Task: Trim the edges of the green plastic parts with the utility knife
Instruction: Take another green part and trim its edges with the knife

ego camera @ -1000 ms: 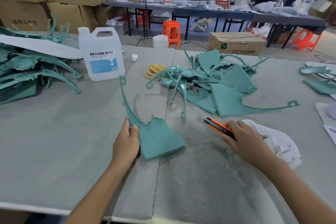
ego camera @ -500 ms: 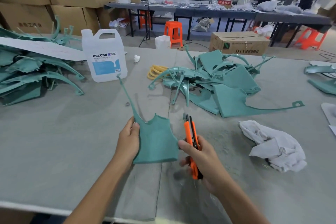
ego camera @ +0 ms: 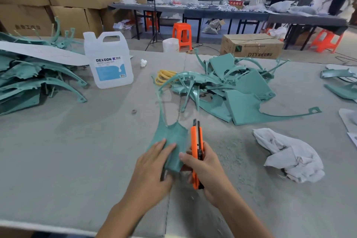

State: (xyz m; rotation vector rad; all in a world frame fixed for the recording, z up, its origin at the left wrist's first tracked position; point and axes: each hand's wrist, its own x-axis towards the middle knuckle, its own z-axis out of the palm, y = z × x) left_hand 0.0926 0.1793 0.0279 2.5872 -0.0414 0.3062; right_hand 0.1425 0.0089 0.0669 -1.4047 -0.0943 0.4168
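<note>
Green part (ego camera: pixel 174 133) held just above bench (ego camera: pixel 77 150) front-centre, L hand (ego camera: pixel 152 162) grip pinched on its lower half, R hand (ego camera: pixel 204 172) grip clamped round orange utility knife (ego camera: pixel 197 141) just beside part's right edge, more green parts (ego camera: pixel 241 91) piled behind.

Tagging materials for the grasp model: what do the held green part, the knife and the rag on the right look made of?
Green part: thin moulded plastic by the look, matte teal, faintly textured face, slim arm running off its top.
Utility knife: smooth orange plastic body with a black strip along it; the blade is unclear.
Rag: soft white cloth, crumpled into folds, with greyish marks.
</note>
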